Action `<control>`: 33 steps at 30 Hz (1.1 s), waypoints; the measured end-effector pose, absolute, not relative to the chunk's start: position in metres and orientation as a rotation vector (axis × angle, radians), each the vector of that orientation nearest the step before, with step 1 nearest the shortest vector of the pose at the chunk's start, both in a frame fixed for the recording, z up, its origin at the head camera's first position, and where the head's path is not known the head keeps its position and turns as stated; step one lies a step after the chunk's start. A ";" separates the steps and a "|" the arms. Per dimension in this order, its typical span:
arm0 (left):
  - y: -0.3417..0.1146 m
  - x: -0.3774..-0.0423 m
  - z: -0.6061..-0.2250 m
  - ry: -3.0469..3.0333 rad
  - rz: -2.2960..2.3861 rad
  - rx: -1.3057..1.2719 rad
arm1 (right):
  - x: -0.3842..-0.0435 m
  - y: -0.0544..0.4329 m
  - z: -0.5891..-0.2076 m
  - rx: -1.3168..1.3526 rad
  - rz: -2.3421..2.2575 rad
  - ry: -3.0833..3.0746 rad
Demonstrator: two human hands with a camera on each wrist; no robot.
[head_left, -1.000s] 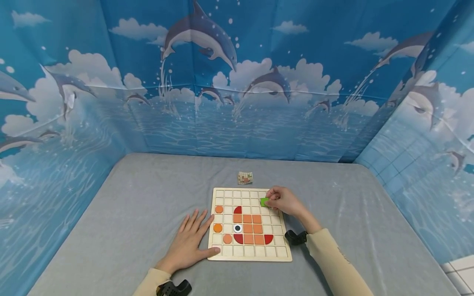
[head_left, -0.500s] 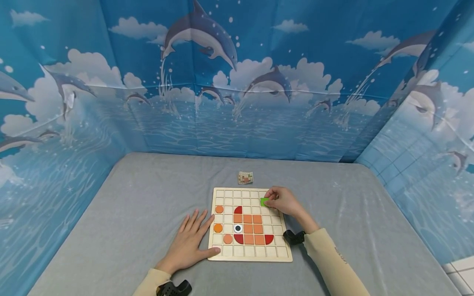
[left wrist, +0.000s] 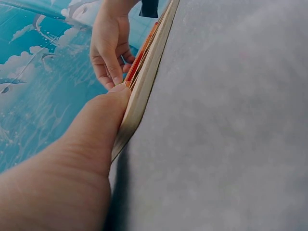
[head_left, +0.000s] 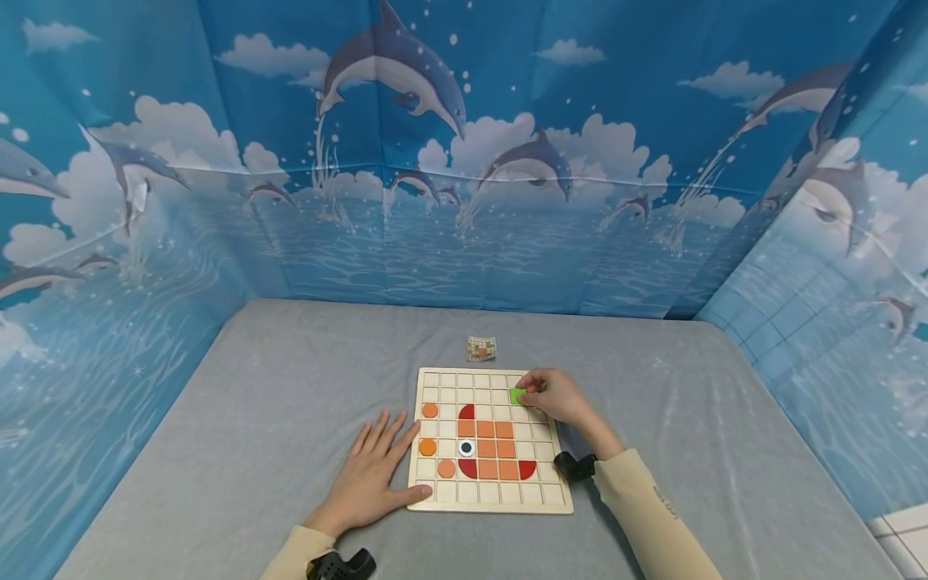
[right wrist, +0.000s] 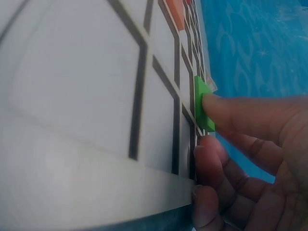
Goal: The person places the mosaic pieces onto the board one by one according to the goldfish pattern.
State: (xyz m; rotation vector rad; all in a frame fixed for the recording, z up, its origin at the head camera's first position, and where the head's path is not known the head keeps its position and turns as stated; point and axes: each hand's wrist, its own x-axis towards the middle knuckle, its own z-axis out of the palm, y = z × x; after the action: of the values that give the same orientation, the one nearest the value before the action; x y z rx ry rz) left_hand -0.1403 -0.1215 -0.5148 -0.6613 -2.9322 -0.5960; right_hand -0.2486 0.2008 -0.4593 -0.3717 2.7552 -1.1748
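A pale wooden grid board (head_left: pixel 493 498) lies in front of me. Near its far right corner my right hand (head_left: pixel 554 396) pinches a green tile (head_left: pixel 517 395) by thumb and fingers. In the right wrist view the same green tile (right wrist: pixel 202 103) stands close over the grid cells, thumb against its face. My left hand (head_left: pixel 370 475) lies spread along the board's left edge, its thumb (left wrist: pixel 103 113) resting on the near left corner. Orange square tiles (head_left: pixel 496 448), red quarter-round pieces (head_left: pixel 527 469), orange discs (head_left: pixel 427 446) and one black-and-white eye disc (head_left: pixel 466 448) sit in cells.
A small pattern card (head_left: pixel 481 348) lies just beyond the board. Grey cloth (head_left: pixel 304 387) covers the table, and a blue dolphin-print curtain (head_left: pixel 464 242) rises behind and on both sides. Black wrist devices (head_left: pixel 575 466) are strapped at both sleeves.
My right wrist has shifted very slightly to the left, with the green tile still held over about the same spot. The left hand keeps its place on the board's edge.
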 end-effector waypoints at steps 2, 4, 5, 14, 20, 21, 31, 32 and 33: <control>-0.121 -0.140 -0.515 -2.928 -0.598 -0.660 | -0.248 0.201 -0.459 -0.380 -1.166 2.761; -0.121 -0.140 -0.514 -2.928 -0.599 -0.660 | -0.248 0.201 -0.458 -0.389 -1.159 2.767; -0.122 -0.140 -0.514 -2.927 -0.599 -0.659 | -0.248 0.201 -0.458 -0.400 -1.152 2.773; -0.121 -0.140 -0.514 -2.923 -0.604 -0.663 | -0.246 0.202 -0.459 -0.438 -1.088 2.807; -0.121 -0.140 -0.515 -2.922 -0.620 -0.666 | -0.239 0.208 -0.456 -0.576 -1.077 2.769; -0.121 -0.140 -0.515 -2.925 -0.625 -0.666 | -0.238 0.210 -0.455 -0.581 -1.100 2.757; -0.121 -0.141 -0.515 -2.933 -0.616 -0.657 | -0.237 0.246 -0.449 -0.415 -1.245 2.917; -0.121 -0.141 -0.515 -2.938 -0.617 -0.656 | -0.241 0.253 -0.456 -0.411 -1.232 2.951; -0.121 -0.140 -0.515 -2.938 -0.617 -0.655 | -0.241 0.255 -0.455 -0.383 -1.218 2.965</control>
State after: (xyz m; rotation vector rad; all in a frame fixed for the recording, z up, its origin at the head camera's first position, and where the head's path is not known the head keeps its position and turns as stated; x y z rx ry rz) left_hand -0.1404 -0.1213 -0.5148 -0.6550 -2.9382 -0.6173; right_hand -0.2413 0.2551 -0.4552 -0.3826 2.9650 -1.2182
